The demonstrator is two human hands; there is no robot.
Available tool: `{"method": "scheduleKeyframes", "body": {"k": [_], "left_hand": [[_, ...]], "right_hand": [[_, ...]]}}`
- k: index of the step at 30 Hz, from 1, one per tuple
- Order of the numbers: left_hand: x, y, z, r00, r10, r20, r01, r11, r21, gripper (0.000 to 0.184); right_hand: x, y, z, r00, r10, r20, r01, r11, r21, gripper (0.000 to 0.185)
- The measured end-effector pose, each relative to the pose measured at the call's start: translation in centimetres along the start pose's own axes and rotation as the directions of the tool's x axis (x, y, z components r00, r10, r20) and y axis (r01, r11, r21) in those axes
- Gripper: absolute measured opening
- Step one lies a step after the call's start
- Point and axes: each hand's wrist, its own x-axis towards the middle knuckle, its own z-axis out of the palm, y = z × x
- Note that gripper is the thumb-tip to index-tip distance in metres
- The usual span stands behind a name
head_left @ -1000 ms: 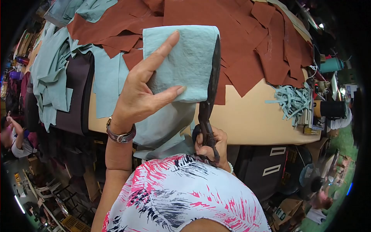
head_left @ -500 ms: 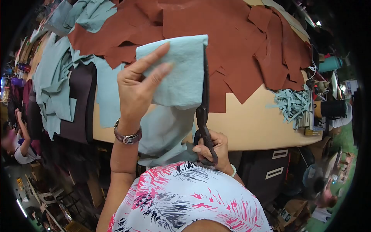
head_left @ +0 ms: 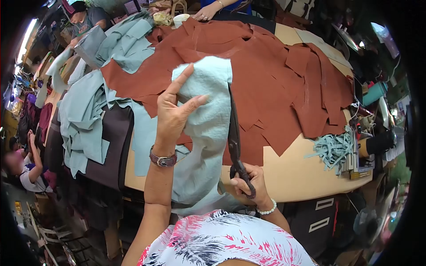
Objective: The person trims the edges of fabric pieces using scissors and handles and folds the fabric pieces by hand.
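The pale blue cloth (head_left: 206, 111) has opened from a squarish flap into a longer drape. At five o'clock the right hand (head_left: 254, 184) is clamped on the handles of the scissors (head_left: 234, 128); at ten the left hand (head_left: 172, 116) grips the cloth, thumb and forefinger spread. Beyond, brown fabric (head_left: 266, 93) lies toward one.

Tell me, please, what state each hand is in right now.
Left hand: holding light blue cloth, thumb and index finger apart.
Right hand: closed on the handles of the dark scissors.
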Motion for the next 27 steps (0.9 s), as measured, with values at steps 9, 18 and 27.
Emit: {"method": "scheduleKeyframes", "body": {"k": [9,18,27], "left_hand": [[-1.9,0.2,0.6,0.989,0.145,0.043,-0.151,0.965,0.215,0.068],[-3.4,0.0,1.2,0.950,0.293,0.111,-0.310,0.828,0.467,0.071],[-4.1,-0.6,1.5,0.959,0.244,0.146,-0.284,0.853,0.438,0.073]], "right_hand": [[-0.3,2.0,0.5,0.997,-0.073,0.017,0.067,0.969,0.239,0.040],[0.0,2.6,0.6,0.995,-0.105,-0.004,0.103,0.966,0.236,0.047],[0.0,2.4,0.6,0.992,-0.123,-0.024,0.125,0.963,0.238,0.060]]}}
